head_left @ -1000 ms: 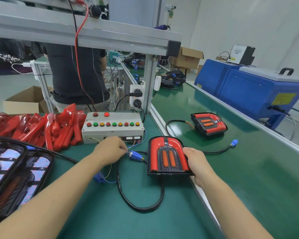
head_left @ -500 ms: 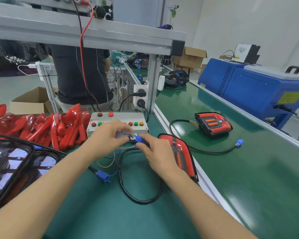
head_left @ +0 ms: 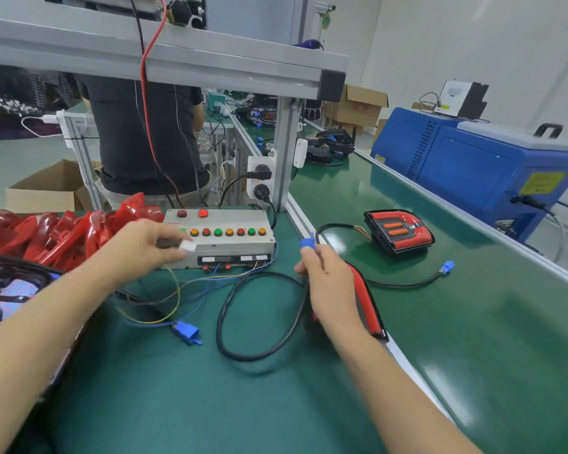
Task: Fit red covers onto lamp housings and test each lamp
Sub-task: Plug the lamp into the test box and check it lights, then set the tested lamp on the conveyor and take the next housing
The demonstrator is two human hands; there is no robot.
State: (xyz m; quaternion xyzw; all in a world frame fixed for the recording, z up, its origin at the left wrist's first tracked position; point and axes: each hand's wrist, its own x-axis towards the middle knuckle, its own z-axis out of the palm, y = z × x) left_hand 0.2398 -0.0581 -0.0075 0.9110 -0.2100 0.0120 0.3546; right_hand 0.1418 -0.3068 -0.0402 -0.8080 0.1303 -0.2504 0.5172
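Head view, workstation with lamp under test. Left hand (head_left: 141, 247) pinches a white plug (head_left: 187, 246) in front of the button box (head_left: 222, 239); right hand (head_left: 328, 283) pinches a blue plug (head_left: 308, 242) on the end of the black cable (head_left: 259, 319), the two plugs held apart in the air. The lamp (head_left: 366, 299) belonging to that cable stands on its edge just behind the right wrist, at the metal rail between the counter (head_left: 210, 398) and the green belt (head_left: 473, 322); its red cover appears fitted, though only the rim shows. A second covered lamp (head_left: 399, 232) lies flat on the belt with its own loose blue connector (head_left: 447, 266). Loose red covers (head_left: 46, 234) are heaped at far left, and a spare blue plug (head_left: 186, 332) on thin coloured wires (head_left: 177, 290) lies on the counter. Risks, as judged: a tug on the cable could tip or drag the edge-standing lamp, since the cable loops beside it; the thin wires could snag under the left forearm and strain their joints at the box; the spare blue plug could be taken for the right mate. Whether the plugs are being joined or parted cannot be told from this view.
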